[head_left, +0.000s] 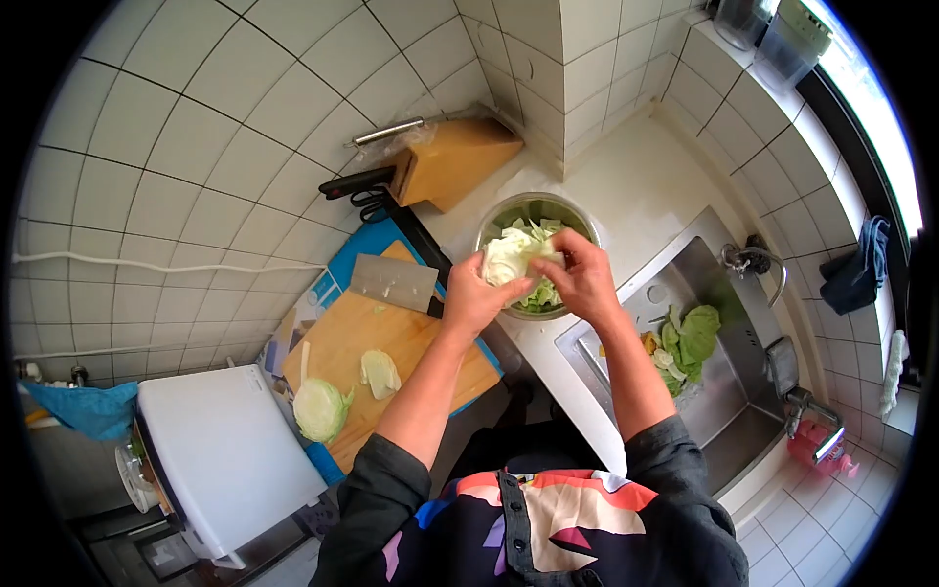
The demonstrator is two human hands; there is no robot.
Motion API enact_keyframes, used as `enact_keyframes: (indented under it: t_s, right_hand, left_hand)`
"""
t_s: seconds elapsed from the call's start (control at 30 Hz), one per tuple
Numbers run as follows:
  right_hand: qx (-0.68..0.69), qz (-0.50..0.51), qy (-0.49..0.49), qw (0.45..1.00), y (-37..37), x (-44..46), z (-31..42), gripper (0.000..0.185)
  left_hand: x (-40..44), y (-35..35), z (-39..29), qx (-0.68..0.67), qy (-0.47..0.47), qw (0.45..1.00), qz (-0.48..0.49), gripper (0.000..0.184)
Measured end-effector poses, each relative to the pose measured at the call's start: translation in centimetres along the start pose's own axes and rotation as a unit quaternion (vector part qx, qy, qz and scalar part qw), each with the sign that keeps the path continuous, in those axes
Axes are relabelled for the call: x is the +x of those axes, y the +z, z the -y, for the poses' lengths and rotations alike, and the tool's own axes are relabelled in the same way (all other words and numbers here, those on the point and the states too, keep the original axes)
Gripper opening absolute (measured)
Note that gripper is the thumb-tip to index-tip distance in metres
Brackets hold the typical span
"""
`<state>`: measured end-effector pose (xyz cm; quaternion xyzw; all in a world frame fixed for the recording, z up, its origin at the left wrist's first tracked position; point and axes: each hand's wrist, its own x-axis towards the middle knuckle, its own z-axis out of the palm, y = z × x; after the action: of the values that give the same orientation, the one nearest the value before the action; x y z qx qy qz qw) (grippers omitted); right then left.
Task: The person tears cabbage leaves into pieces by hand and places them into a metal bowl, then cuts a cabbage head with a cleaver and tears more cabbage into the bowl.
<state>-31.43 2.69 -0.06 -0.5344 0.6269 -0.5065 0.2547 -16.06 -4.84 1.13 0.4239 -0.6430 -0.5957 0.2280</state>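
Over a round metal bowl [536, 207], my left hand [473, 301] and my right hand [584, 278] both grip a pale cabbage piece [510, 257]. My left fingers are closed on its left side, and my right fingers pinch its right side. Torn or cut cabbage [540, 296] lies in the bowl beneath. To the left, a wooden cutting board [342, 338] carries a cut cabbage head [322, 409] and a smaller cabbage chunk [379, 374]. A cleaver [393, 282] rests across the board's far end.
On the right is a steel sink [732, 416] with green outer leaves [694, 340] inside and a faucet [768, 259] at its back corner. A wooden knife block [460, 161] stands by the tiled wall. A white appliance [225, 455] sits at the lower left.
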Motion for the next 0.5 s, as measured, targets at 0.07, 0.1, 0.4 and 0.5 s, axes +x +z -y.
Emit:
enact_keyframes:
  t_s: [0.07, 0.1, 0.4, 0.5]
  right_hand:
    - [0.259, -0.170, 0.188, 0.932, 0.6, -0.1, -0.8, 0.018]
    - [0.294, -0.199, 0.190, 0.915, 0.5, 0.1, -1.7, 0.019]
    - [0.360, -0.043, 0.174, 0.916, 0.5, -0.2, -1.8, 0.017]
    - [0.410, -0.032, 0.167, 0.896, 0.5, -0.4, -2.0, 0.019]
  left_hand:
    - [0.0, -0.4, 0.1, -0.068, 0.001, 0.998, -0.008, 0.037]
    - [-0.1, -0.7, -0.3, -0.121, -0.003, 0.993, 0.001, 0.039]
    - [0.1, -2.2, 0.7, -0.265, -0.024, 0.963, 0.040, 0.052]
    - [-0.1, -2.5, 0.7, -0.395, -0.035, 0.917, 0.056, 0.052]
